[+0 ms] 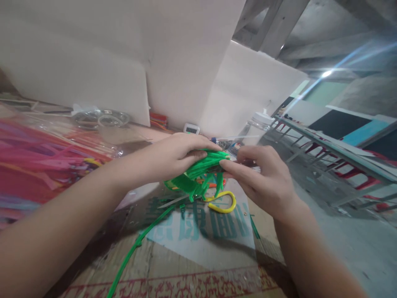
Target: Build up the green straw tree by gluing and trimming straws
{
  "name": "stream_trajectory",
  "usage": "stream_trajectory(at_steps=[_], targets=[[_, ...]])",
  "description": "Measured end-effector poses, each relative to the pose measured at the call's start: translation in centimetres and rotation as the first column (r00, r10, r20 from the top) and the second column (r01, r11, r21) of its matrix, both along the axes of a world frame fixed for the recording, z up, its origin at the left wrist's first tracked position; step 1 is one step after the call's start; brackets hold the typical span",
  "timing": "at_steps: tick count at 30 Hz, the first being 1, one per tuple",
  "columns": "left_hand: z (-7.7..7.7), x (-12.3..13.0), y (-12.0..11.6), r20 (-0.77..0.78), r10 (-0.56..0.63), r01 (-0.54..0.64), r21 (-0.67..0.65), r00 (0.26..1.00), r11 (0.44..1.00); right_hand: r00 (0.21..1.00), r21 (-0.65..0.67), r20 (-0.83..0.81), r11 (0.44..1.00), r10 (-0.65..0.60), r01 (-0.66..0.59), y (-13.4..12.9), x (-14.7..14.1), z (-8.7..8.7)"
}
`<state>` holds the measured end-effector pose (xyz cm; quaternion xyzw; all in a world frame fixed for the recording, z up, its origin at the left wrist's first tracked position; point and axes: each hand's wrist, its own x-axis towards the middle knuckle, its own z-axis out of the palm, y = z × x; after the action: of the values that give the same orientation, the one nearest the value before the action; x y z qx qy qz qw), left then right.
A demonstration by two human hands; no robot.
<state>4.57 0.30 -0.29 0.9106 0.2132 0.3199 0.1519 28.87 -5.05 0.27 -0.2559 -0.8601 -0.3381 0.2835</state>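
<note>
A bundle of bright green fuzzy strips (206,164) is held above the table, its loose curled ends hanging down. My left hand (182,153) lies over the left side of the bundle, thumb and fingers closed around it. At the bundle's right end, my right hand (263,176) is closed in a pinch, with a small dark item partly hidden between its fingers. Just below the bundle lie scissors with a yellow handle (229,203), their blades pointing left. One long green strip (130,252) runs from beneath the bundle to the front edge of the view.
Pink and red strips in clear plastic (46,169) cover the left side. Behind the hands stand a small digital clock (191,128), a clear bottle with a white lid (259,128) and white boards (186,62). Another long table (335,153) with red stools is at the right.
</note>
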Motion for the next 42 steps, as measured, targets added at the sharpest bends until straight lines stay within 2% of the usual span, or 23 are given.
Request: stream_trajectory(at_steps=[4, 19, 23, 33, 42], targets=[[-0.02, 0.06, -0.02, 0.0, -0.004, 0.004, 0.008, 1.0, 1.0, 0.998, 0.026, 0.054, 0.999, 0.023, -0.025, 0.16, 0.22, 0.11], [-0.06, 0.18, -0.06, 0.008, -0.027, 0.027, 0.032, 1.0, 0.999, 0.996, 0.07, 0.059, 0.995, 0.065, -0.069, 0.19, -0.01, 0.27], [0.02, 0.19, -0.23, 0.019, -0.028, 0.028, 0.007, 0.999, 1.0, 0.995, 0.039, 0.054, 0.995, 0.085, -0.087, 0.42, 0.05, 0.22], [-0.05, -0.04, -0.06, 0.026, -0.031, 0.03, 0.018, 0.999, 0.999, 0.997, 0.023, 0.064, 0.999, 0.031, -0.033, 0.27, 0.39, 0.18], [0.06, 0.06, -0.23, 0.014, -0.028, 0.027, 0.017, 1.0, 0.999, 0.998, 0.035, 0.057, 0.998, 0.04, -0.042, 0.38, 0.17, 0.25]])
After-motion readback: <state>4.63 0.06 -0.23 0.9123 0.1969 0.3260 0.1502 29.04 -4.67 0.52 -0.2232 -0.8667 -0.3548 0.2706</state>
